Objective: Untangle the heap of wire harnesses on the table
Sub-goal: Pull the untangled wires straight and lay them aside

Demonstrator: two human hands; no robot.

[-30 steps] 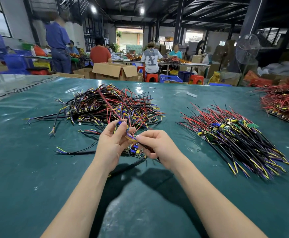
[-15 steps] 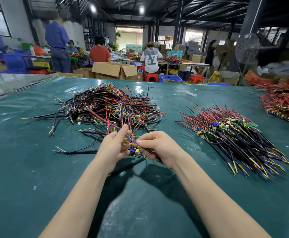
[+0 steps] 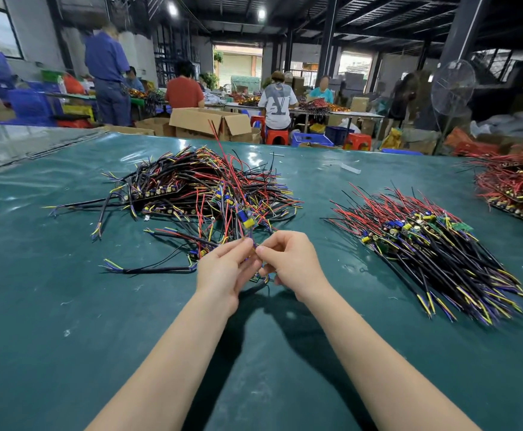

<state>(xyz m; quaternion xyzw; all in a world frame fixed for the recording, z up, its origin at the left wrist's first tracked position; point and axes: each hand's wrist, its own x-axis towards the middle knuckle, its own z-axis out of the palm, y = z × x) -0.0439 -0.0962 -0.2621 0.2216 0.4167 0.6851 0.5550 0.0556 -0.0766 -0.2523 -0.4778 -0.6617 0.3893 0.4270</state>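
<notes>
A tangled heap of wire harnesses (image 3: pixel 192 188), black, red and yellow wires with small boards, lies on the green table (image 3: pixel 67 306) just beyond my hands. My left hand (image 3: pixel 223 269) and my right hand (image 3: pixel 291 262) meet in front of it and both pinch the lower wires of one harness (image 3: pixel 244 217). That harness stands upright between them: its small blue and yellow board is raised above my fingers and its red wire sticks up over the heap. Another small board lies under my hands, mostly hidden.
A sorted pile of harnesses (image 3: pixel 434 247) lies lined up to the right. A red-wired pile (image 3: pixel 515 188) sits at the far right edge. Loose black cables (image 3: pixel 154 269) lie left of my hands. Cardboard boxes (image 3: pixel 204 122) and several people stand beyond the table.
Both hands have lifted one harness out of the heap's near edge; its board and red wire now stand above my fingers, where before they lay low among the wires.
</notes>
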